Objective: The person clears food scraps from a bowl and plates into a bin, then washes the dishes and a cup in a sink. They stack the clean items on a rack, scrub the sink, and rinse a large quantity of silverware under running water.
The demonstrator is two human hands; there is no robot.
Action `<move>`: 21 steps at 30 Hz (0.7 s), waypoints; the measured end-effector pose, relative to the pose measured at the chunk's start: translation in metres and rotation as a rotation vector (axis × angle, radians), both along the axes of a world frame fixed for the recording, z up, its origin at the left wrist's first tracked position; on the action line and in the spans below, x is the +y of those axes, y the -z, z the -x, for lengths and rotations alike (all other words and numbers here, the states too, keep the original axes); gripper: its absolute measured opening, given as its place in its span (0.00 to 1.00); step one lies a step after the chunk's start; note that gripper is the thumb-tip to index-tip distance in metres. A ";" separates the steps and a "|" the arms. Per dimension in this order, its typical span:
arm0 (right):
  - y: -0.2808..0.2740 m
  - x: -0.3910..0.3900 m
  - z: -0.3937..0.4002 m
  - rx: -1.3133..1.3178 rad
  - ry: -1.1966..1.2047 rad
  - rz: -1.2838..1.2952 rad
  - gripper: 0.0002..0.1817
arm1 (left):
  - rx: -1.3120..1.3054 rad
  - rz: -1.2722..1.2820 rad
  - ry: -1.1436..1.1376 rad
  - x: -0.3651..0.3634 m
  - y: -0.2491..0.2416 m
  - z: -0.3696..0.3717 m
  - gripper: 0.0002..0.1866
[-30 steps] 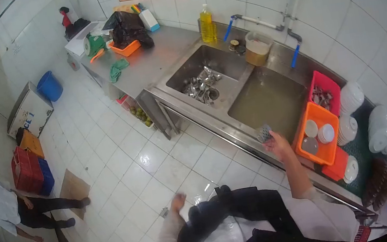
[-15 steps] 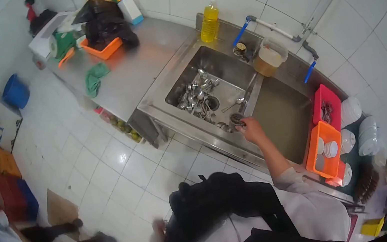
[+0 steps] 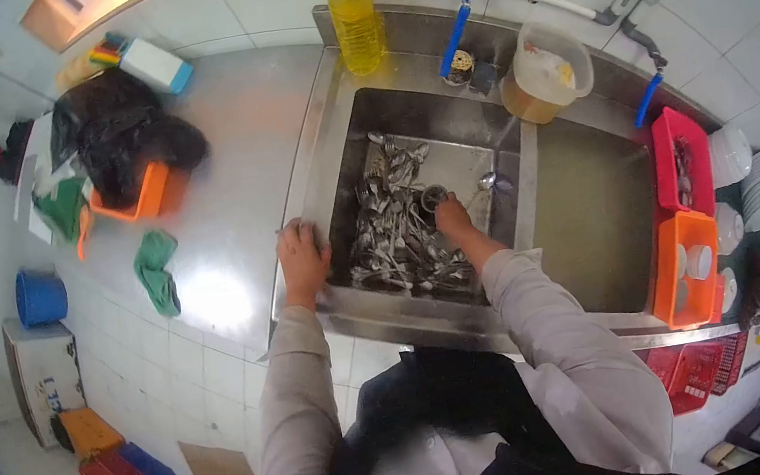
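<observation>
Inside the left basin of the steel sink [image 3: 327, 281], my right hand [image 3: 453, 218] reaches down with its fingers closed at the rim of a round, dark metal sink strainer [image 3: 433, 196], at the drain. A heap of spoons and forks [image 3: 390, 226] lies around it, covering the left and front of the basin floor. One spoon [image 3: 487, 181] rests apart, near the basin's right wall. My left hand [image 3: 303, 258] lies on the sink's left edge, fingers stretched out and holding nothing.
Murky water [image 3: 590, 214] fills the right basin. Behind stand a yellow liquid bottle [image 3: 355, 23] and a plastic tub [image 3: 545, 72]. Red [image 3: 683, 158] and orange baskets [image 3: 686, 268] sit at right. A green cloth [image 3: 158, 273] lies on the left counter.
My right hand has brought the strainer from the basin's front right to the drain. My left hand has come up from beside my body onto the sink edge. The view has shifted; the other person is out of view.
</observation>
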State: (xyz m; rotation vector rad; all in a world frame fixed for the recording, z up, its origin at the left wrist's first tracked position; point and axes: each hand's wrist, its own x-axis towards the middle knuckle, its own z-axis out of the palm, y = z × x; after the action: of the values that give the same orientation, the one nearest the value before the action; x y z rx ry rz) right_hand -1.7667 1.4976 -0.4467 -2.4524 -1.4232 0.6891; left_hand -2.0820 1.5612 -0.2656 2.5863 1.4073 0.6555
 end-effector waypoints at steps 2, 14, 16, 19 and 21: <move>0.011 0.013 0.002 -0.102 -0.161 0.186 0.16 | 0.139 0.021 -0.054 0.010 0.011 -0.001 0.23; 0.073 0.005 0.020 -0.023 -0.037 0.029 0.21 | 0.281 0.094 -0.089 0.014 0.016 -0.009 0.26; 0.056 0.014 0.027 -0.063 0.045 -0.014 0.24 | 0.313 0.114 -0.088 0.015 0.016 -0.008 0.26; 0.021 0.023 0.030 -0.026 0.200 0.092 0.27 | 0.305 0.117 -0.088 0.012 0.019 -0.007 0.26; 0.016 0.018 0.038 -0.037 0.149 0.111 0.28 | 0.346 0.154 -0.100 0.013 0.017 -0.008 0.26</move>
State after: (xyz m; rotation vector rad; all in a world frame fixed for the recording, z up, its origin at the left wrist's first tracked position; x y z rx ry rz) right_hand -1.8043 1.5161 -0.4630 -2.6366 -1.2293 0.7103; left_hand -2.0741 1.5743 -0.2828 2.6069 1.6169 0.1021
